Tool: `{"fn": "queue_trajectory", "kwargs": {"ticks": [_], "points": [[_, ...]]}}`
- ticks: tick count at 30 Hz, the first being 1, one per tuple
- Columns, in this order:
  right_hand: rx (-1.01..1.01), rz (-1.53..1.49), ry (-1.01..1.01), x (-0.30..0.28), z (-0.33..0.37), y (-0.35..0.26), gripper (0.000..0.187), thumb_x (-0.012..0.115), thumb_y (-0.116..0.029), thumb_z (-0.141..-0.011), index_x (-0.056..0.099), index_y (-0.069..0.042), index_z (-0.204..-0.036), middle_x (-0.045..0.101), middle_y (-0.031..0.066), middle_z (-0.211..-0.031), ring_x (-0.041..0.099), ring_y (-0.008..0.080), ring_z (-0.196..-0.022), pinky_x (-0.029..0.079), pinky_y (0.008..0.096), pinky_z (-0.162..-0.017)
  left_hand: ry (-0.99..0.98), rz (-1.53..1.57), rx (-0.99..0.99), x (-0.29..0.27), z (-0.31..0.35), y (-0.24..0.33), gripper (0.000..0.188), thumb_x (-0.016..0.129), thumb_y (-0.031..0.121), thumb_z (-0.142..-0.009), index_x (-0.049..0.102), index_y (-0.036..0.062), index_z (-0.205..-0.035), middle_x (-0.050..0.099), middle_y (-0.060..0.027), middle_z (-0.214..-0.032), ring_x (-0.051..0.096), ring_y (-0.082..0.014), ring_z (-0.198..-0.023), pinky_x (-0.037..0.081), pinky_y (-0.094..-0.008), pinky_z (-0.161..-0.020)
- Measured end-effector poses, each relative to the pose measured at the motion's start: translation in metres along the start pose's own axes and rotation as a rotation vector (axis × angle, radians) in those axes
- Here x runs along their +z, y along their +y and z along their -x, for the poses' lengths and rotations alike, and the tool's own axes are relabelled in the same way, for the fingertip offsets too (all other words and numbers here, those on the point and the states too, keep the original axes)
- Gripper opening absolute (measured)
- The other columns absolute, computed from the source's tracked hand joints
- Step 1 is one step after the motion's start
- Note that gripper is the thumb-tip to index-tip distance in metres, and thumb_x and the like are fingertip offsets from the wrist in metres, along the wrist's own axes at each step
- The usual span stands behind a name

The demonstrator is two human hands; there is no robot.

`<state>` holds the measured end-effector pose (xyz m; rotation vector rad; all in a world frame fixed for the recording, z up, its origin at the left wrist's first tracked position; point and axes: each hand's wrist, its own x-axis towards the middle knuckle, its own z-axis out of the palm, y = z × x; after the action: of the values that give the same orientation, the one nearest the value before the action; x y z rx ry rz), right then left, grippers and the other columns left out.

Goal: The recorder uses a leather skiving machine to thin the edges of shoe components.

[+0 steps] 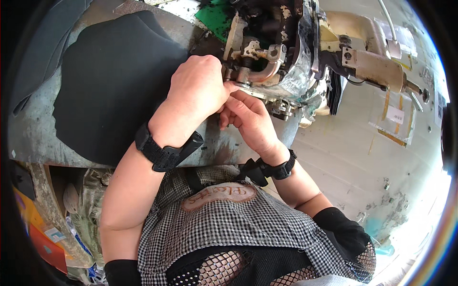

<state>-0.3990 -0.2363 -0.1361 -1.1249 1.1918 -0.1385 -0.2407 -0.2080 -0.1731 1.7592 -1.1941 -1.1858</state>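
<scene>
My left hand (pixel 198 83) is closed, back upward, beside the front of a worn workshop machine (pixel 267 57). Its thumb side reaches to the round metal part (pixel 244 78) at the machine's work point, and most of its fingers are hidden underneath. Just right of it and nearer to me, my right hand (pixel 250 117) is closed, thumb and fingertips brought together against the left one. Whatever lies between the fingers is too small or covered to name. A large dark grey sheet piece (pixel 114 90) lies on the metal table (pixel 33 138), partly under my left wrist.
More dark sheets (pixel 45 47) lie at the far left. Green material (pixel 214 19) and dark scraps sit behind my left hand. A metal arm (pixel 372 66) juts right from the machine. Beneath the table are a wooden board (pixel 57 214) and an orange-red item (pixel 47 248).
</scene>
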Motion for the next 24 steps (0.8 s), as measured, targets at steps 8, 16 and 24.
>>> {"fn": "queue_trajectory", "kwargs": {"ticks": [8, 16, 24], "points": [[0.012, -0.039, -0.003, 0.003, 0.003, 0.000, 0.028, 0.048, -0.026, -0.098, 0.057, 0.000, -0.094, 0.059, 0.0033, -0.082, 0.056, 0.0098, -0.064, 0.048, 0.0241, -0.062, 0.040, -0.013, 0.042, 0.001, 0.003, 0.007, 0.028, 0.072, 0.026, -0.075, 0.068, -0.0023, -0.074, 0.063, -0.0183, -0.065, 0.065, -0.0311, -0.064, 0.052, -0.0379, -0.062], [-0.016, 0.051, -0.018, -0.007, 0.004, 0.000, 0.033, 0.046, -0.027, -0.099, 0.056, 0.003, -0.109, 0.057, 0.0037, -0.081, 0.054, 0.0093, -0.063, 0.048, 0.0234, -0.060, 0.052, -0.017, 0.201, -0.047, -0.044, 0.011, 0.026, 0.063, 0.023, -0.084, 0.066, -0.0023, -0.087, 0.063, -0.0104, -0.069, 0.058, -0.0174, -0.059, 0.047, -0.0302, -0.056], [-0.068, 0.108, 0.001, 0.000, 0.009, 0.002, 0.033, 0.047, -0.028, -0.099, 0.058, 0.002, -0.106, 0.056, 0.0015, -0.075, 0.054, 0.0082, -0.059, 0.045, 0.0222, -0.056, 0.261, -0.140, 0.274, -0.039, -0.130, -0.021, 0.036, 0.041, 0.030, -0.098, 0.056, -0.0020, -0.092, 0.061, -0.0093, -0.072, 0.055, -0.0152, -0.056, 0.045, -0.0306, -0.054]]}}
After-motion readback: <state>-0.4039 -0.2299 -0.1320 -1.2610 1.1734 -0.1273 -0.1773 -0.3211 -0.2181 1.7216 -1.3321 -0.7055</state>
